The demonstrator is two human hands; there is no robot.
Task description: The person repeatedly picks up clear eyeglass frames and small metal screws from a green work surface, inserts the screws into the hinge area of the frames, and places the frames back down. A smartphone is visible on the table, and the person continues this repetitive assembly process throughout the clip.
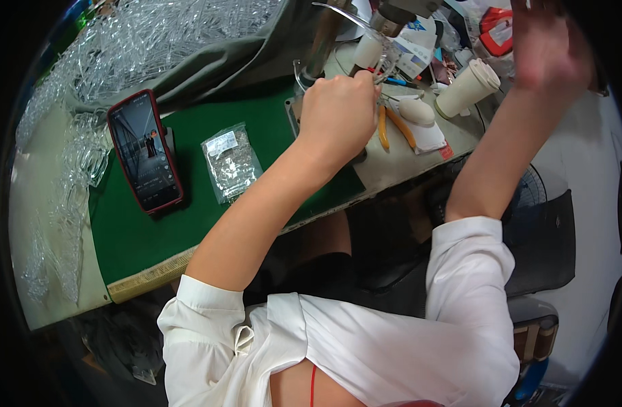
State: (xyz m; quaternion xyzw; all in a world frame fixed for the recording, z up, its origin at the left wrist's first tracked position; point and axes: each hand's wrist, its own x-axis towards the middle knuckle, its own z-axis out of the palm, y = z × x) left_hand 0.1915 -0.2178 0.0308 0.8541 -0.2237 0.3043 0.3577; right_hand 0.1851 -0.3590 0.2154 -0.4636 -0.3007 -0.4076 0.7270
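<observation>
Clear plastic piece (390, 66) shows beyond the green mat (131, 251), past the mat's far right corner, at the knuckles of the left hand (341, 112). That hand is curled closed and appears to grasp the piece — its back hides the fingertips — beside a metal column (321, 47) that rises at the mat's far right end. The right hand (551, 54) is raised well apart from the mat, off to its right; it is blurred and cut by the edge of view, so I cannot tell whether it is clenched or released, or what it touches. On the mat's left part stands a phone (145, 150) in a red case, its screen lit, and near the mat's middle lies a clear bag (231, 169) with a white label. Behind the mat, a large heap of clear plastic parts (155, 41) lies along a grey cloth (219, 68). Right of the mat lie orange-handled pliers (402, 127), just beside a pale rounded object (417, 111) — a lidded cream cup (468, 88) is farther right.
</observation>
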